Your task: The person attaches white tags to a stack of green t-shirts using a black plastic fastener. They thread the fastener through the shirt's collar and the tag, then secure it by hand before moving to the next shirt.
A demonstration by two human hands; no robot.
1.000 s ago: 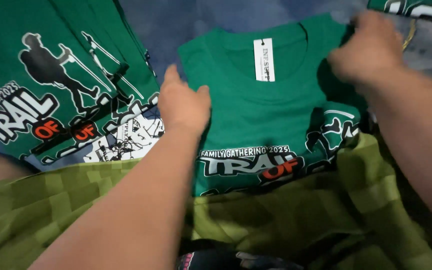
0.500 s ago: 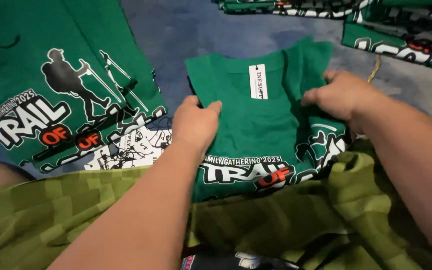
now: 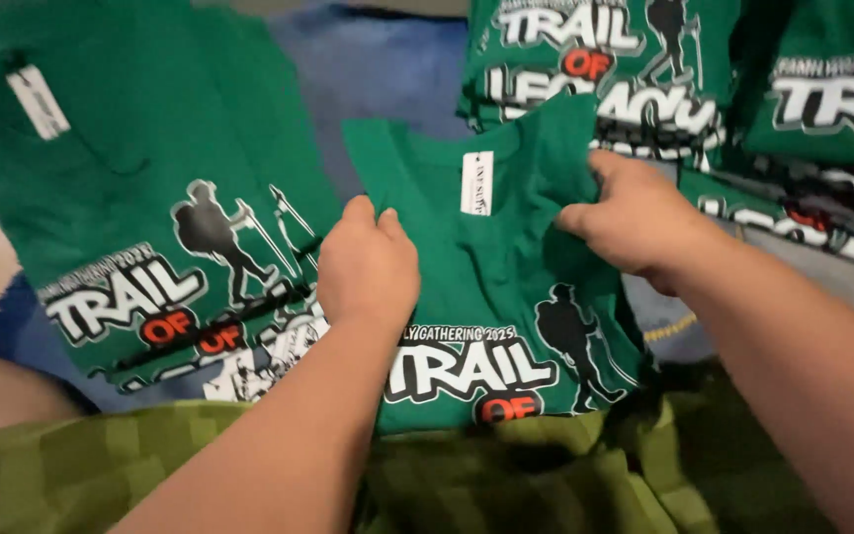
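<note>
A folded green T-shirt (image 3: 491, 287) with a white neck tag and a black hiker print lies in front of me. My left hand (image 3: 368, 272) is closed on its left edge. My right hand (image 3: 635, 222) pinches a fold of the cloth at the shirt's right shoulder. Both forearms reach in from the bottom of the view.
Another green printed shirt (image 3: 140, 208) lies spread out at the left. Several more folded ones (image 3: 595, 59) are stacked at the top right and far right (image 3: 822, 99). A green checked cloth (image 3: 506, 485) covers my lap. A blue surface (image 3: 378, 69) shows between the shirts.
My right hand has moved in from the shirt's right edge and now pinches the fabric near the shoulder. The view has tilted up, so the stacks at the top right show more.
</note>
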